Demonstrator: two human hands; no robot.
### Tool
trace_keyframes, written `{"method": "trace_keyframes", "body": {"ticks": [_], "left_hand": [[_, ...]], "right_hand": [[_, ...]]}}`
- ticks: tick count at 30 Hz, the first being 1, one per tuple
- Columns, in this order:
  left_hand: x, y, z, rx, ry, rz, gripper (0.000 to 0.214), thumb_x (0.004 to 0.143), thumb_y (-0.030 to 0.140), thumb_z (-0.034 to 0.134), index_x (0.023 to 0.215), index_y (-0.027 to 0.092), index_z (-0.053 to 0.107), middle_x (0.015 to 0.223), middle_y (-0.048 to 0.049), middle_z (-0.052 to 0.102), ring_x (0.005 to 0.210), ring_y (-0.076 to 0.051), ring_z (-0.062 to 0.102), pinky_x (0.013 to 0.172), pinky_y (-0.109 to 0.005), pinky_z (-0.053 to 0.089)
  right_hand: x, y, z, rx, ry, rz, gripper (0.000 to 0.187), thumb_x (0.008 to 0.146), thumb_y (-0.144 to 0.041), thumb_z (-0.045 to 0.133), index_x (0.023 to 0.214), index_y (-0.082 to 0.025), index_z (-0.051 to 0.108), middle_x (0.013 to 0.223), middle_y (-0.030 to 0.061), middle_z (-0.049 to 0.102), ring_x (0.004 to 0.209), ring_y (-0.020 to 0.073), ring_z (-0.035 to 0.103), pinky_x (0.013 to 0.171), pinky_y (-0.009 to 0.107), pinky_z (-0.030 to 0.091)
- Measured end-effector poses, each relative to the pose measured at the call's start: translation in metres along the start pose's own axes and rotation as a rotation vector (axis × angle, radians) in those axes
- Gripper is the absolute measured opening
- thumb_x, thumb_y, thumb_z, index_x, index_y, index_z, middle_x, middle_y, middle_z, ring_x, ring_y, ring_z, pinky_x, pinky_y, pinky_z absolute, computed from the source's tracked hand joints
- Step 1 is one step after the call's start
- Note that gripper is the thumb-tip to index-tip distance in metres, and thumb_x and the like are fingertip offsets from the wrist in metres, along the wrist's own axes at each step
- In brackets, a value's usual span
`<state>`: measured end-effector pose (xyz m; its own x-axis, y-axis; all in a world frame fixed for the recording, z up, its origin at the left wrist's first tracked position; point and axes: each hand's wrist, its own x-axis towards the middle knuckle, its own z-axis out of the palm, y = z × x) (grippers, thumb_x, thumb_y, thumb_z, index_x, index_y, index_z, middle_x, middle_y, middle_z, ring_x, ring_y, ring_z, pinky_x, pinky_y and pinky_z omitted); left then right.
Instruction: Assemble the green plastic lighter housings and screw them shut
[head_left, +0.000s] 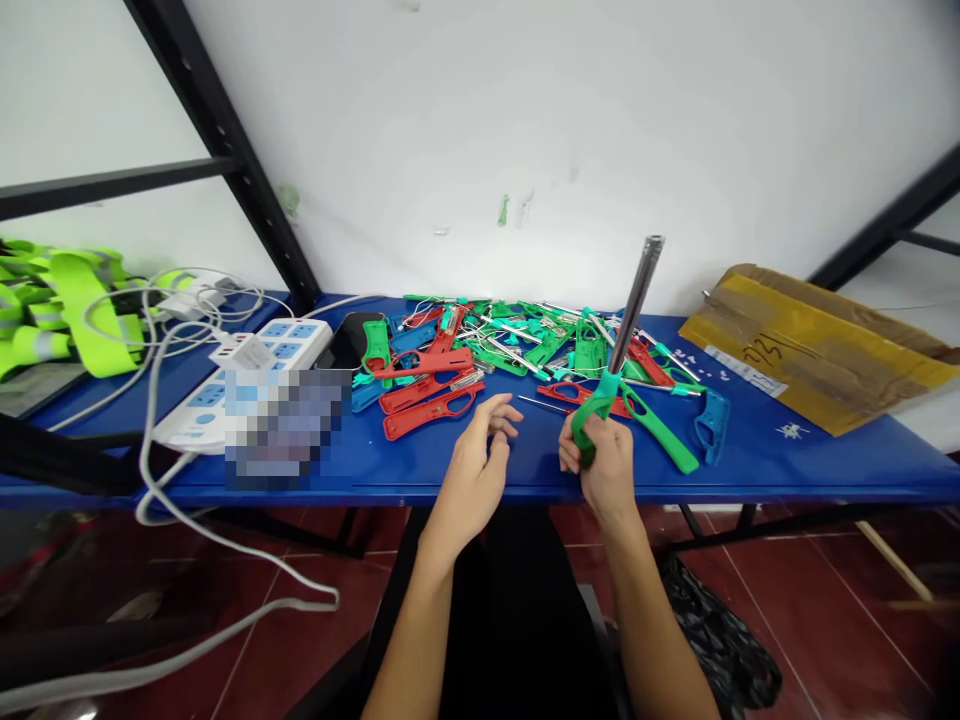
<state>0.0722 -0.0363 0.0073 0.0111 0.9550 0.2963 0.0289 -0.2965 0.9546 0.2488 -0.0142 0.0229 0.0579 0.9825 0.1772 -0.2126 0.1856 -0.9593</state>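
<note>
My right hand is wrapped round the green handle of a long-barrel lighter. Its metal tube points up and slightly right. A thin metal shaft lies left of that hand; whether the hand also holds it, I cannot tell. My left hand hovers at the table's front edge with fingers loosely bent and apart, holding nothing. Near it are red handle shells. Just right of my right hand lie a green handle shell and a blue handle shell.
Behind my hands, a pile of lighter parts spreads over the blue table. A white power strip, cables and a phone are at left. A taped cardboard piece leans at right. Black shelf posts frame the table.
</note>
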Motion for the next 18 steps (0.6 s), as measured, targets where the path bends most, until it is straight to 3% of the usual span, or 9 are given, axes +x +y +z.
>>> {"method": "trace_keyframes", "body": {"ticks": [4,10,18], "left_hand": [[0.0027,-0.0016,0.0001,0.004,0.029,-0.004,0.039,0.107,0.020,0.047,0.144,0.025,0.059,0.127,-0.0083,0.072,0.105,-0.020,0.068,0.103,-0.039,0.053],[0.0037,-0.0036,-0.0007,0.028,0.009,-0.010,0.038,0.108,0.022,0.047,0.144,0.026,0.059,0.127,-0.0079,0.072,0.105,-0.019,0.068,0.103,-0.039,0.054],[0.0035,-0.0034,-0.0010,0.067,-0.009,0.005,0.036,0.108,0.025,0.050,0.142,0.025,0.061,0.125,-0.0077,0.073,0.103,-0.019,0.068,0.104,-0.038,0.055]], "right_hand": [[0.0017,-0.0008,0.0037,-0.021,0.003,0.009,0.055,0.091,-0.068,0.075,0.066,-0.022,0.059,0.050,-0.0072,0.042,0.040,0.0082,0.038,0.041,0.025,0.037],[0.0026,-0.0033,0.0055,-0.054,-0.036,0.041,0.063,0.086,-0.079,0.077,0.070,-0.021,0.061,0.053,-0.0050,0.050,0.040,0.0082,0.042,0.041,0.025,0.038],[0.0076,-0.0019,0.0060,-0.083,-0.029,0.028,0.062,0.090,-0.079,0.072,0.071,-0.022,0.056,0.053,-0.0069,0.046,0.039,0.0078,0.039,0.038,0.024,0.038]]}}
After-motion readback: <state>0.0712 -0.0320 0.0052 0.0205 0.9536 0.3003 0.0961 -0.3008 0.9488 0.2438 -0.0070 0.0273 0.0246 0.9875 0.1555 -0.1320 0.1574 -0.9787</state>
